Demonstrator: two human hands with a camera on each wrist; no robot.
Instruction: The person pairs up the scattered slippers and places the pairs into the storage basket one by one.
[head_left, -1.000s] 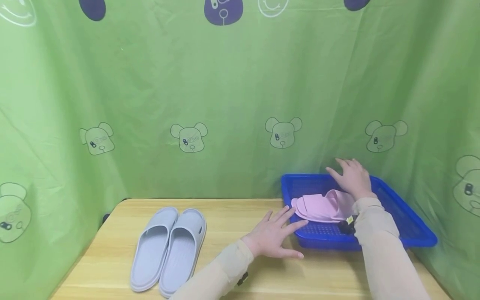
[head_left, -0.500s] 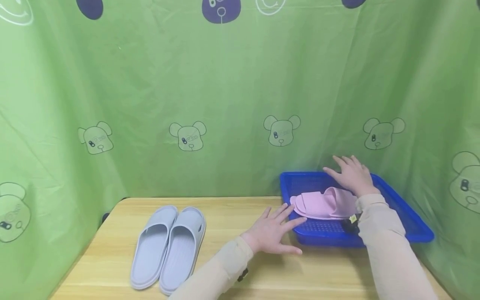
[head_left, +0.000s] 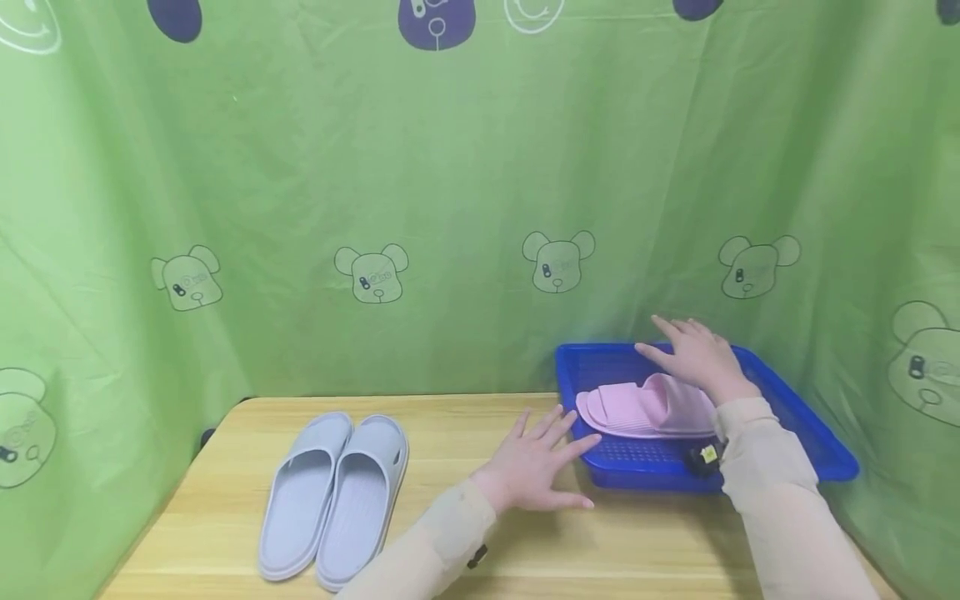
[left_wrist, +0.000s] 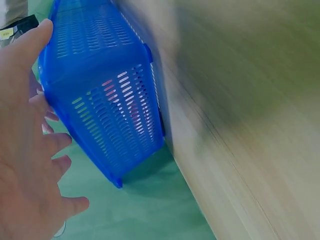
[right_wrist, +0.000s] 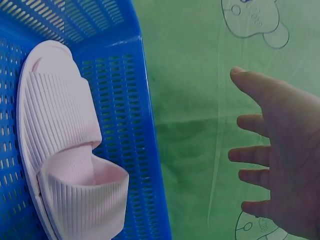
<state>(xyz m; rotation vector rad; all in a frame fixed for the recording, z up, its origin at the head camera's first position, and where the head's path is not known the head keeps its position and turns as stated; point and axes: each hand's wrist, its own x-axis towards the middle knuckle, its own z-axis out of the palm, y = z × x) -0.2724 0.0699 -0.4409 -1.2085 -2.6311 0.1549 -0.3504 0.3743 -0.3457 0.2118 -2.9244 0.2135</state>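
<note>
Pink ribbed slippers lie in a shallow blue plastic basket at the right of the table; they are close together and I cannot fully separate them by eye. Beside the basket's left side is my left hand, fingers spread, holding nothing. My right hand hovers over the far part of the basket with extended fingers and nothing in it. The right wrist view shows that hand apart from the pink slippers. In the left wrist view, the left hand is near the perforated basket wall.
Two grey slippers lie side by side on the left of the wooden table, toes toward the back. A green curtain with bear prints hangs behind the table and at both sides.
Both hands stay empty and near the basket. The left hand shifts slightly left, and the right hand's fingers tilt a little farther left. The head view drifts slightly; the slippers keep their places.
</note>
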